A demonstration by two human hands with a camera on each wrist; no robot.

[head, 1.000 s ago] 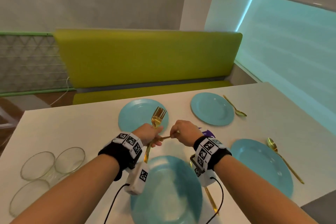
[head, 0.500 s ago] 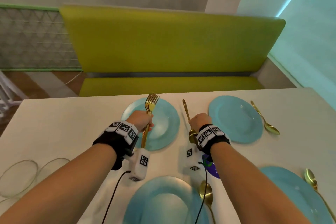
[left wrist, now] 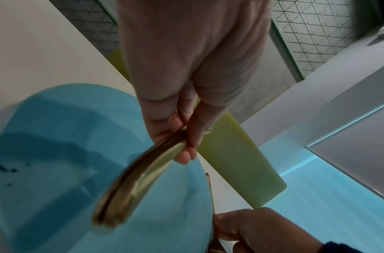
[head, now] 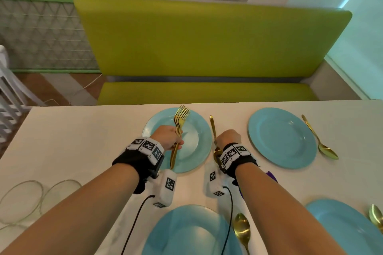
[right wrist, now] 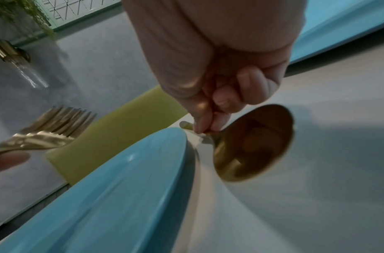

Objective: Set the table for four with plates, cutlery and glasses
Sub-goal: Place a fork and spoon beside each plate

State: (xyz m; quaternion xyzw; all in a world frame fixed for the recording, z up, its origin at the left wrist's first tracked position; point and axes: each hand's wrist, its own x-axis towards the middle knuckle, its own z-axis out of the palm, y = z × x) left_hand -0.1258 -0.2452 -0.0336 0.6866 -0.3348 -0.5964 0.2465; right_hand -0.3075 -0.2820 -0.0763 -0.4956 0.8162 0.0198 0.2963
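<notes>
A white bench point(head: 83, 141) is seen from above, with a lime-green upholstered seat point(head: 207, 43) behind it, a grey wall and a mesh panel point(head: 41, 33) to the left, and a pale turquoise wall to the right. Four turquoise plates are laid out: a far plate point(head: 194, 147) between the hands, a second point(head: 281, 136) to its right, a near plate point(head: 186, 232) and one at the lower right point(head: 339, 225). Gold spoons lie beside the right far plate point(head: 320, 137), the near plate point(head: 242, 232) and the lower-right plate point(head: 376, 216). Clear glass rims point(head: 41, 196) are seen at the bench's left edge.

A bundle of glossy gold forks point(head: 178, 130) is gripped by the left hand point(head: 166, 136) above the far plate, tines pointing away. A gold spoon point(head: 213, 130) is pinched near its bowl by the right hand point(head: 228, 137), just right of that plate, handle pointing away; whether it touches the bench cannot be told.
</notes>
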